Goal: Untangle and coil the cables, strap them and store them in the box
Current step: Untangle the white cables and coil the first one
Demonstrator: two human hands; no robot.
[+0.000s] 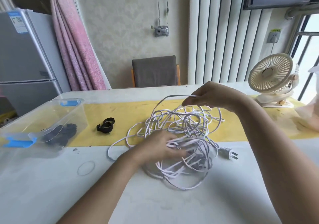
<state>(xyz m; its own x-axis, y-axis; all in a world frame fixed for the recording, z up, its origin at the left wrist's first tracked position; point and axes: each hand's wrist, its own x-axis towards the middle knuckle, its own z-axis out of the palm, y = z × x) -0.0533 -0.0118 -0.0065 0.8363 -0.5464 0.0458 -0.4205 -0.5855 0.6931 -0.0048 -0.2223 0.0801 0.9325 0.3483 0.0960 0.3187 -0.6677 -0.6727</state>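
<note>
A tangled heap of white cable (183,128) lies in the middle of the table, its two-pin plug (227,153) sticking out at the right. My left hand (160,147) rests on the near part of the heap with several strands running through its fingers. Above the far side, my right hand (210,94) pinches one strand and holds it lifted in an arc over the heap. Black straps (106,125) lie curled on the yellow runner to the left. The clear plastic box (51,118) with blue latches stands at the far left, a dark coiled cable (63,134) inside it.
A cream desk fan (272,78) stands at the back right, beside a pale plastic bag (310,113). A thin clear ring (86,168) lies near the front left. A grey chair (155,72) stands behind the table, a fridge (22,59) at the far left.
</note>
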